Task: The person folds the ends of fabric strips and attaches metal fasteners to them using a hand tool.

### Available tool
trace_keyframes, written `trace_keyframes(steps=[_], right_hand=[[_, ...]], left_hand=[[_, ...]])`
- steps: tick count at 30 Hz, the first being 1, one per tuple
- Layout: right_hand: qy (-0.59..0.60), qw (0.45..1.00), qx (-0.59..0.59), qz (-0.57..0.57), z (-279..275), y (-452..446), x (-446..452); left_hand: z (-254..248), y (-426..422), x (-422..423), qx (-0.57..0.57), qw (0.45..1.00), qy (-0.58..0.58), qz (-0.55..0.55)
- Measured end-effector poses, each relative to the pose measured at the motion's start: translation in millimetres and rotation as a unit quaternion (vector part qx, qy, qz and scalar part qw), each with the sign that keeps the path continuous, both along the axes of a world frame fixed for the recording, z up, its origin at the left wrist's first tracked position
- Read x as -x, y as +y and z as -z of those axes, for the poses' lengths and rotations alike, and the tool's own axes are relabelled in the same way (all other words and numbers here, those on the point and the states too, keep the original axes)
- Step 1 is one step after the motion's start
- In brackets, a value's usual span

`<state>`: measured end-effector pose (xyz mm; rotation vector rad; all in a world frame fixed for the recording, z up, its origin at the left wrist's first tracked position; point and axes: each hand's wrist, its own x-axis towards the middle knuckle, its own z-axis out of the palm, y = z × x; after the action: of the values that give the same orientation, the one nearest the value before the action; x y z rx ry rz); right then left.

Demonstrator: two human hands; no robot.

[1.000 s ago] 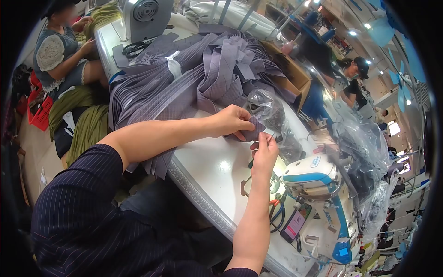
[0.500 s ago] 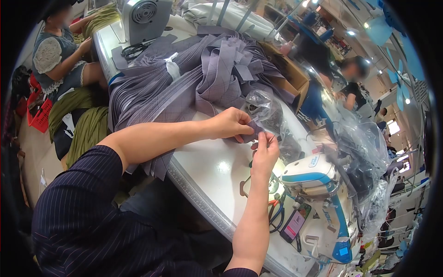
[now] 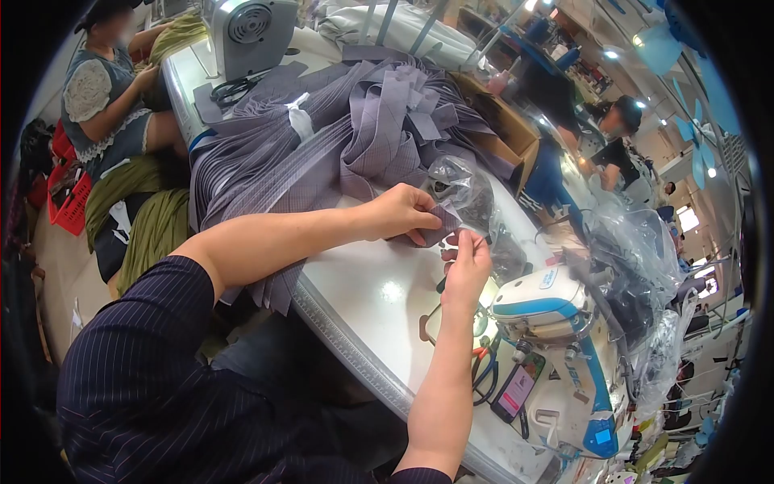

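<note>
White lettering runs down the blue band of the white and blue sewing machine (image 3: 536, 310), but it is too small and slanted to read with confidence; a blue-printed label (image 3: 549, 278) on the machine's top is likewise illegible, and its small lit display (image 3: 602, 436) shows no figures that can be made out. The phone (image 3: 517, 394) beside the machine has a bright screen with a pink bar, its text too tiny to read, and fine ruler-like marks follow the front edge of the white table (image 3: 363, 282). Orange-handled scissors (image 3: 481, 353) lie between the phone and the right forearm. A large heap of grey-purple checked strips (image 3: 282, 157), bound with a white tie (image 3: 301, 121), crowds the table beyond the left forearm, with a grey machine housing (image 3: 256, 36) behind it. A clear plastic bag (image 3: 463, 189) sits just past the hands, and an open cardboard box (image 3: 516, 149) stands farther back. To the left, a seated person (image 3: 101, 101) in a lace-sleeved top works near olive cloth (image 3: 157, 234) and a red basket (image 3: 72, 202); another person in a dark cap (image 3: 625, 113) is at the far right. A small piece of checked fabric (image 3: 435, 230) is between the two hands, above the table: the left hand (image 3: 403, 215) pinches it between thumb and fingers, while the right hand (image 3: 468, 262) has its fingertips drawn together at the piece's near corner, though whether they grip it cannot be told.
</note>
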<state>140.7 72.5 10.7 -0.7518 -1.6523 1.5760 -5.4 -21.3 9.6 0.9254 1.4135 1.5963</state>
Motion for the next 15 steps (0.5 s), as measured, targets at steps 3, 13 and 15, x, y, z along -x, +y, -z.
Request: trace_keyframes(steps=[3, 13, 15], right_hand=[[-0.010, 0.999, -0.036, 0.035, -1, -2, 0], [-0.075, 0.992, -0.104, 0.008, 0, -18, 6], [-0.083, 0.991, -0.108, 0.013, 1, -20, 5]], left_hand=[[0, 1, 3, 0.002, 0.999, -0.039, -0.014], [0, -1, 1, -0.005, 0.998, -0.069, 0.007], [1, -2, -1, -0.004, 0.998, -0.066, 0.015]])
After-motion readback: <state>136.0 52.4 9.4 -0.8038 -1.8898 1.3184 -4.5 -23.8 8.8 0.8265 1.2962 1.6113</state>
